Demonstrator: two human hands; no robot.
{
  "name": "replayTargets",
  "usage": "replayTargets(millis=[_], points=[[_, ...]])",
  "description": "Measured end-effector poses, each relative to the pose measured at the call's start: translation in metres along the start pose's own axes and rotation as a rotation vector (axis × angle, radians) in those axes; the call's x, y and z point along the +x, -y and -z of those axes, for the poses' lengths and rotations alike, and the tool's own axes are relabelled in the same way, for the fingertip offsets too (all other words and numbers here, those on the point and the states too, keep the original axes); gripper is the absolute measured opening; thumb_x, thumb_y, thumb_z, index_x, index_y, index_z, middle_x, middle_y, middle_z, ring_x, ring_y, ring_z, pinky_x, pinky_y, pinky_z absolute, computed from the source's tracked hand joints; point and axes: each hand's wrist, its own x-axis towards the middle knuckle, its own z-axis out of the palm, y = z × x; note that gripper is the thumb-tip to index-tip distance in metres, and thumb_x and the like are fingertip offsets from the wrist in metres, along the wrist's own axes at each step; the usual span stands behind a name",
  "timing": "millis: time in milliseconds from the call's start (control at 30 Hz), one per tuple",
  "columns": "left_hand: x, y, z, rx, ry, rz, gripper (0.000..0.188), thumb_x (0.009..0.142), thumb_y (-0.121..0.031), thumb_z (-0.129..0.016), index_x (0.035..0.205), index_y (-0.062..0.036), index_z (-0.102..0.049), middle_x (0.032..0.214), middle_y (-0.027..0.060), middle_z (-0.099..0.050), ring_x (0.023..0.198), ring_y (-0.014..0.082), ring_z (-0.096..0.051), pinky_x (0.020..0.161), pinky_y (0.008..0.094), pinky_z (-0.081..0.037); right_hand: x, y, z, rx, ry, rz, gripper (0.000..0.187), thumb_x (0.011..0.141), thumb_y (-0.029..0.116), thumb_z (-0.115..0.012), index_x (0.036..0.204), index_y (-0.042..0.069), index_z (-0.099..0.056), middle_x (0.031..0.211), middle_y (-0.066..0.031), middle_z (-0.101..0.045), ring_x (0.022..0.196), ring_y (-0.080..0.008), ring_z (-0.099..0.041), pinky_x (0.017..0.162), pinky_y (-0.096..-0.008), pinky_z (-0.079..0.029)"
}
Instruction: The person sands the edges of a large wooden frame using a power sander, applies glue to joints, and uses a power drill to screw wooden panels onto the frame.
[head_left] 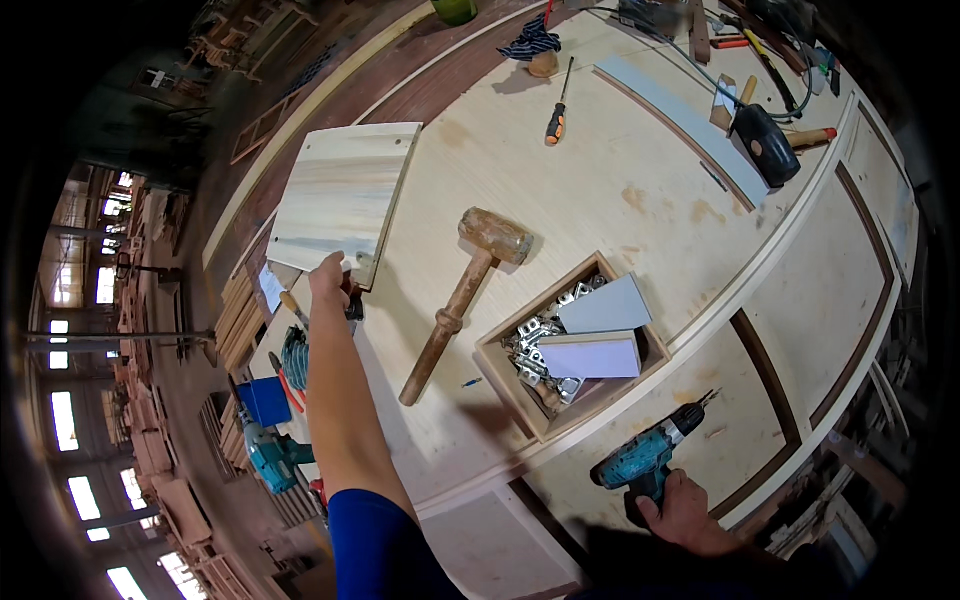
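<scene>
My right hand (684, 510) is wrapped round the handle of a teal and black cordless drill (640, 458), its bit pointing up and to the right. My left arm stretches forward, and my left hand (328, 280) is closed at the near edge of a pale wooden board (340, 190) with holes at its corners. Something dark shows under its fingers, too hidden to name. Between my hands lies a worn wooden mallet (465, 290). Right of it, a wooden box (487, 362) holds several metal hinges (535, 345) and two pale flat pieces (590, 356).
A screwdriver (556, 122) and a long grey strip (690, 135) lie farther back on the workbench. At the far right are a black rubber mallet (766, 145) and other tools. Left of my arm sit a second teal power tool (272, 455), a blue container (264, 401) and coiled cord (295, 358).
</scene>
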Motion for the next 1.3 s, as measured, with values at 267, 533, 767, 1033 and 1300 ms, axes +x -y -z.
replayTargets(millis=[267, 533, 767, 1033, 1300], points=[[0.021, 0.002, 0.003, -0.333, 0.096, 0.194, 0.028, 0.091, -0.03, -0.077, 0.109, -0.013, -0.064, 0.088, 0.0035, -0.057, 0.069, 0.0147, -0.049, 0.05, 0.0234, -0.04, -0.001, -0.001, 0.003, 0.023, -0.032, 0.035, 0.059, 0.088, 0.054, -0.064, 0.094, -0.004, -0.055, 0.088, -0.0212, -0.059, 0.078, -0.0396, -0.065, 0.062, -0.0492, -0.052], [-0.005, -0.016, -0.038, -0.78, 0.543, 0.189, 0.026, 0.1, -0.019, -0.062, 0.121, -0.0044, -0.058, 0.109, 0.0123, -0.063, 0.098, 0.0322, -0.062, 0.084, 0.0552, -0.053, -0.001, 0.007, 0.006, 0.004, -0.034, -0.004, 0.057, 0.088, 0.052, -0.064, 0.097, -0.005, -0.056, 0.094, -0.022, -0.061, 0.083, -0.0409, -0.066, 0.068, -0.0498, -0.054], [-0.071, -0.037, -0.035, -0.846, 0.621, 0.038, 0.032, 0.093, -0.015, -0.065, 0.123, -0.0074, -0.055, 0.121, 0.0104, -0.062, 0.106, 0.0292, -0.062, 0.081, 0.0363, -0.053, -0.003, 0.002, -0.004, 0.032, -0.178, 0.118, 0.051, 0.087, 0.044, -0.068, 0.096, -0.004, -0.055, 0.087, -0.0243, -0.063, 0.078, -0.0419, -0.066, 0.068, -0.0489, -0.054], [-0.128, -0.044, -0.014, -0.673, 0.608, 0.0, 0.031, 0.091, -0.016, -0.069, 0.118, -0.0108, -0.056, 0.115, 0.0089, -0.062, 0.091, 0.029, -0.063, 0.066, 0.0351, -0.046, -0.002, 0.001, -0.002, -0.019, -0.078, 0.037, 0.054, 0.089, 0.047, -0.065, 0.1, -0.006, -0.056, 0.095, -0.0271, -0.065, 0.088, -0.0439, -0.067, 0.079, -0.0488, -0.055], [-0.257, 0.007, 0.094, -0.656, 0.77, -0.199, 0.028, 0.096, -0.011, -0.063, 0.123, -0.0007, -0.06, 0.12, 0.0088, -0.067, 0.11, 0.0218, -0.065, 0.094, 0.037, -0.055, -0.001, 0.003, 0.013, -0.071, -0.022, 0.085, 0.059, 0.091, 0.056, -0.062, 0.095, -0.003, -0.061, 0.087, -0.0245, -0.069, 0.086, -0.0424, -0.069, 0.079, -0.0482, -0.056]])
